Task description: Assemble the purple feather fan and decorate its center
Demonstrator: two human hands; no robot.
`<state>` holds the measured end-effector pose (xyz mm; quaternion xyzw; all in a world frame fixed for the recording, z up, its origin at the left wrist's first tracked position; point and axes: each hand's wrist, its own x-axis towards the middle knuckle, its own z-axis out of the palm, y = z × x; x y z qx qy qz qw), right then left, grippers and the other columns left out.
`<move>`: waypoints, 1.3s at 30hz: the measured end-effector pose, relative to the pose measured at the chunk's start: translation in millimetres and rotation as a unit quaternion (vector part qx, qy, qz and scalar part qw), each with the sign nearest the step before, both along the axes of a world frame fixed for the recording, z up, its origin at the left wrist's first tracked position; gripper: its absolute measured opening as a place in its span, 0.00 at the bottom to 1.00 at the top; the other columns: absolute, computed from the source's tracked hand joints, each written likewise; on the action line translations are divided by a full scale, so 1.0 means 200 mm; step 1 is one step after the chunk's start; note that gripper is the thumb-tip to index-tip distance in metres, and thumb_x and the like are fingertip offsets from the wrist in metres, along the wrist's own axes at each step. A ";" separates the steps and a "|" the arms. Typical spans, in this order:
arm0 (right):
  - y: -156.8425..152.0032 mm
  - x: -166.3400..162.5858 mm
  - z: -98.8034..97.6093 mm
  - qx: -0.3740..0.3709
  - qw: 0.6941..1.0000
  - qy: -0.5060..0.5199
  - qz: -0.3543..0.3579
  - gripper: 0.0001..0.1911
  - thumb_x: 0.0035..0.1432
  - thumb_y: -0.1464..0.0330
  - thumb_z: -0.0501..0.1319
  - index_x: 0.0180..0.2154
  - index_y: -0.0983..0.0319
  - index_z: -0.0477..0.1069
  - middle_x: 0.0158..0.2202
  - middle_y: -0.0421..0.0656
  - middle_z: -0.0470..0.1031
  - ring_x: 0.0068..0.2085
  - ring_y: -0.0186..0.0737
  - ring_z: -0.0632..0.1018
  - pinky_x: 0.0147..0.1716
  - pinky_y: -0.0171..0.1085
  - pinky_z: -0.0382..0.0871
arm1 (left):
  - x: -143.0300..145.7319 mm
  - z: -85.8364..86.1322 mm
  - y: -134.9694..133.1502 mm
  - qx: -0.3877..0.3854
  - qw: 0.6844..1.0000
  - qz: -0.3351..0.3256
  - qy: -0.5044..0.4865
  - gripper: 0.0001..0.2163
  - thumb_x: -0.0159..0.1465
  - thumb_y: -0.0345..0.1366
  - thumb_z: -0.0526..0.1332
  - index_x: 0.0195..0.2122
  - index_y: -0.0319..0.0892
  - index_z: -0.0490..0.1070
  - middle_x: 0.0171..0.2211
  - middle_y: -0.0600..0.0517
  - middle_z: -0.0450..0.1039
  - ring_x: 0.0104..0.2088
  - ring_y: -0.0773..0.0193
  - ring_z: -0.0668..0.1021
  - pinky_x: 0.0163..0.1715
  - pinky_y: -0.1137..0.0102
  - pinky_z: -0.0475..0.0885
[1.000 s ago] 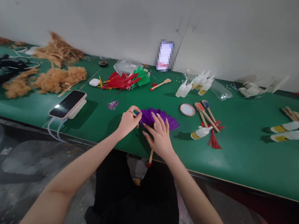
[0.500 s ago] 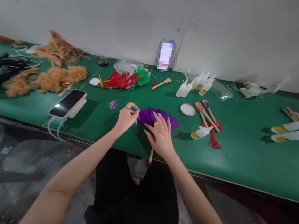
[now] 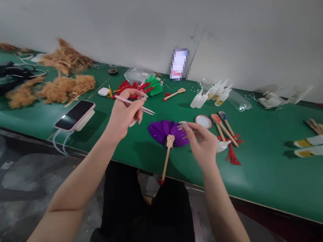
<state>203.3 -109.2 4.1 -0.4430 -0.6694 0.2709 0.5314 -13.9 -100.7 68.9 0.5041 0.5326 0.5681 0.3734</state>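
Note:
A fan of purple feathers [image 3: 164, 129] lies on the green table, its wooden handle [image 3: 166, 160] pointing toward me and its red tip past the table edge. Small light dots show on the handle's rounded head. My left hand [image 3: 125, 113] is closed on pink tweezers [image 3: 134, 104], held above and left of the feathers with the points toward the right. At the fan's right edge is my right hand [image 3: 201, 140], fingers loosely bent and apart, fingertips over the feathers; whether they touch is unclear. Red feathers [image 3: 124, 87] and green feathers [image 3: 155, 84] lie behind my left hand.
A phone on a stand [image 3: 76, 115] with cables is at left, near brown fibre [image 3: 65, 88]. Glue bottles [image 3: 214, 93] stand behind a round lid [image 3: 203, 122] and wooden handles with red tassels [image 3: 225, 126]. More bottles [image 3: 313, 140] are at far right.
My left hand has moved up and away from the feathers with the tweezers. My right hand has shifted right off the fan's middle, uncovering the handle's head.

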 end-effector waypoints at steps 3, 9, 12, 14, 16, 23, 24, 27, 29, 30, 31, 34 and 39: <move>0.01 -0.01 0.21 -0.025 0.995 -0.005 0.092 0.13 0.54 0.66 0.65 0.43 0.60 0.75 0.36 0.42 0.80 0.38 0.38 0.80 0.34 0.35 0.76 | 0.10 0.11 -0.03 0.000 0.995 -0.088 -0.042 0.05 0.60 0.35 0.59 0.38 0.44 0.66 0.11 0.63 0.59 0.08 0.76 0.58 0.07 0.79 0.50; 0.04 -0.06 0.51 0.057 0.993 -0.053 0.093 0.05 0.53 0.68 0.67 0.34 0.60 0.77 0.30 0.38 0.80 0.30 0.33 0.79 0.27 0.30 0.73 | 0.24 0.25 0.01 0.045 0.986 -0.128 -0.098 0.06 0.60 0.33 0.58 0.38 0.46 0.67 0.10 0.64 0.57 0.07 0.76 0.57 0.07 0.79 0.49; 0.06 -0.07 0.56 0.120 0.989 -0.075 0.048 0.03 0.55 0.72 0.64 0.30 0.60 0.76 0.26 0.36 0.79 0.26 0.30 0.77 0.24 0.28 0.72 | 0.26 0.29 0.06 0.071 0.985 -0.119 -0.106 0.07 0.59 0.32 0.58 0.39 0.45 0.67 0.09 0.64 0.58 0.07 0.76 0.57 0.06 0.79 0.50; 0.07 -0.07 0.58 0.145 0.984 -0.095 0.028 0.04 0.56 0.73 0.63 0.30 0.59 0.76 0.27 0.36 0.79 0.26 0.30 0.77 0.25 0.30 0.73 | 0.27 0.30 0.09 0.090 0.983 -0.116 -0.112 0.08 0.58 0.31 0.58 0.39 0.45 0.67 0.09 0.64 0.58 0.07 0.75 0.57 0.07 0.79 0.50; 0.08 -0.08 0.58 0.157 0.981 -0.113 0.023 0.05 0.57 0.73 0.62 0.31 0.58 0.76 0.27 0.36 0.79 0.25 0.31 0.76 0.25 0.31 0.73 | 0.26 0.30 0.12 0.101 0.979 -0.128 -0.122 0.09 0.58 0.31 0.59 0.40 0.45 0.67 0.09 0.64 0.58 0.08 0.75 0.58 0.07 0.79 0.49; 0.08 -0.09 0.54 0.193 0.968 -0.159 0.004 0.05 0.59 0.73 0.60 0.33 0.59 0.74 0.25 0.37 0.77 0.24 0.30 0.75 0.23 0.29 0.70 | 0.27 0.26 0.23 0.114 0.973 -0.148 -0.139 0.04 0.60 0.38 0.61 0.36 0.47 0.68 0.10 0.64 0.54 0.07 0.76 0.56 0.06 0.77 0.47; 0.09 -0.08 0.54 0.187 0.969 -0.159 0.003 0.05 0.59 0.73 0.60 0.33 0.59 0.73 0.25 0.37 0.76 0.23 0.30 0.75 0.23 0.29 0.69 | 0.27 0.26 0.23 0.120 0.971 -0.153 -0.138 0.05 0.60 0.40 0.62 0.35 0.46 0.68 0.10 0.64 0.55 0.07 0.76 0.56 0.06 0.77 0.48; 0.12 -0.07 0.54 0.143 0.981 -0.127 0.003 0.06 0.58 0.73 0.61 0.30 0.59 0.73 0.21 0.35 0.74 0.20 0.28 0.72 0.19 0.29 0.66 | 0.27 0.25 0.24 0.131 0.963 -0.196 -0.126 0.08 0.60 0.43 0.63 0.34 0.46 0.69 0.12 0.63 0.58 0.08 0.76 0.59 0.06 0.78 0.52; 0.14 -0.07 0.54 0.121 0.989 -0.085 0.001 0.06 0.57 0.73 0.61 0.29 0.59 0.73 0.19 0.34 0.73 0.18 0.28 0.71 0.17 0.28 0.65 | 0.25 0.25 0.24 0.150 0.961 -0.208 -0.108 0.08 0.59 0.43 0.64 0.35 0.46 0.70 0.14 0.61 0.63 0.10 0.75 0.63 0.07 0.78 0.56; 0.14 -0.07 0.53 0.117 0.991 -0.061 0.001 0.06 0.57 0.72 0.61 0.29 0.59 0.73 0.19 0.35 0.74 0.19 0.28 0.72 0.16 0.28 0.65 | 0.24 0.25 0.24 0.162 0.961 -0.201 -0.096 0.08 0.59 0.43 0.64 0.34 0.45 0.70 0.16 0.60 0.65 0.11 0.75 0.65 0.08 0.78 0.57; 0.15 -0.08 0.53 0.116 0.992 -0.039 0.000 0.05 0.57 0.72 0.62 0.29 0.59 0.74 0.19 0.35 0.74 0.19 0.29 0.73 0.16 0.28 0.66 | 0.23 0.25 0.24 0.175 0.963 -0.187 -0.084 0.08 0.59 0.43 0.65 0.33 0.45 0.71 0.17 0.59 0.67 0.12 0.75 0.66 0.08 0.78 0.58; 0.15 -0.10 0.51 0.124 0.992 0.020 -0.002 0.05 0.57 0.73 0.62 0.35 0.59 0.76 0.24 0.37 0.78 0.23 0.32 0.77 0.20 0.30 0.71 | 0.23 0.25 0.23 0.199 0.967 -0.149 -0.063 0.11 0.57 0.44 0.65 0.27 0.43 0.71 0.20 0.57 0.69 0.14 0.74 0.68 0.09 0.77 0.60; 0.12 -0.10 0.50 0.127 0.990 0.055 0.021 0.08 0.58 0.75 0.61 0.37 0.58 0.75 0.25 0.36 0.77 0.24 0.31 0.77 0.21 0.31 0.72 | 0.27 0.26 0.19 0.189 0.971 -0.122 -0.083 0.13 0.58 0.46 0.65 0.23 0.43 0.69 0.14 0.58 0.64 0.11 0.75 0.64 0.07 0.77 0.55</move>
